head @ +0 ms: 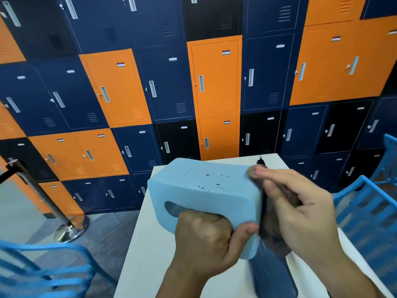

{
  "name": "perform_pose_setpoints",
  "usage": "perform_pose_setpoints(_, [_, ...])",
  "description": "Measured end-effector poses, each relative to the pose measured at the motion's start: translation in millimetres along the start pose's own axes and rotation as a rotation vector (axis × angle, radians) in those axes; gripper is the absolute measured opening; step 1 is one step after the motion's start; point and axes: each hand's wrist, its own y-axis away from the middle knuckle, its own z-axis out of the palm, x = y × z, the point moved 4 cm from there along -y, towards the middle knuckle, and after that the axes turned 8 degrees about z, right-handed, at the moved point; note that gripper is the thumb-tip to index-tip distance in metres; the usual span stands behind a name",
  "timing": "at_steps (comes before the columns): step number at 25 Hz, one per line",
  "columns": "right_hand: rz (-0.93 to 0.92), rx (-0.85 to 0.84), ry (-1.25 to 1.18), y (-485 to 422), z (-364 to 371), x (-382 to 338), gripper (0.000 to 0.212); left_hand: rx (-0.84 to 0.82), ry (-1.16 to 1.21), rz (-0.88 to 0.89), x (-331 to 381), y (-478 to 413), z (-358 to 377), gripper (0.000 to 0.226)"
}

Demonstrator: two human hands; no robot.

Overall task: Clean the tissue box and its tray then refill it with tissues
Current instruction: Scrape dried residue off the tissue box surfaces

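Lockers [214, 78]: a wall of orange, navy and black doors is seen behind the table.
Table [137, 254]: a white top is seen below the hands, and a dark blue object [270, 274] is laid on it under the box.
Chairs [43, 265]: blue slatted frames are placed at both sides of the table.
Stanchion [38, 190]: a metal post is stood on the grey floor at left.
Tissue box [204, 190]: it is held above the table, tilted, with its oval slot [171, 209] turned leftward.
Right hand [300, 207]: the fingers are curled on a dark panel [263, 203] at the box's right end.
Left hand [206, 244]: the box's lower near edge is gripped, with the thumb pressed on the near face.
Brown spots [209, 175]: they are scattered over the box's upper face.
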Motion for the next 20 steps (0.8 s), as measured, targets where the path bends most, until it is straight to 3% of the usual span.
perform_pose_setpoints(1, [0.038, -0.002, -0.039, -0.1, -1.3, 1.3, 0.023, -0.007, -0.002, 0.001, 0.4, -1.0, 0.1, 0.071])
perform_pose_setpoints(4, [-0.104, -0.093, 0.055, 0.2, 2.6, -3.8, 0.022, -0.017, 0.014, 0.016, -0.9, -1.5, -0.8, 0.071])
perform_pose_setpoints(7, [0.098, 0.002, -0.016, -0.5, 0.1, 10.2, 0.026, -0.034, -0.026, 0.007, -2.8, -3.2, -5.0, 0.07])
perform_pose_setpoints(11, [-0.032, 0.029, 0.072, 8.2, 11.8, -5.4, 0.022, 0.003, -0.012, -0.042, -7.0, -0.9, -12.0, 0.072])
perform_pose_setpoints(15, [0.624, 0.12, -0.214, -7.5, 5.4, 47.3, 0.029, 0.056, 0.07, -0.211, -18.9, 2.4, -21.1, 0.072])
perform_pose_setpoints(17, [0.775, 0.098, -0.315, -1.1, 7.3, 45.8, 0.023, 0.052, 0.206, -0.347, -28.1, 7.6, -20.1, 0.068])
perform_pose_setpoints(20, [0.865, -0.126, -0.437, 6.8, 18.4, 33.0, 0.023, -0.023, 0.411, -0.475, -37.0, 14.0, -14.8, 0.068])
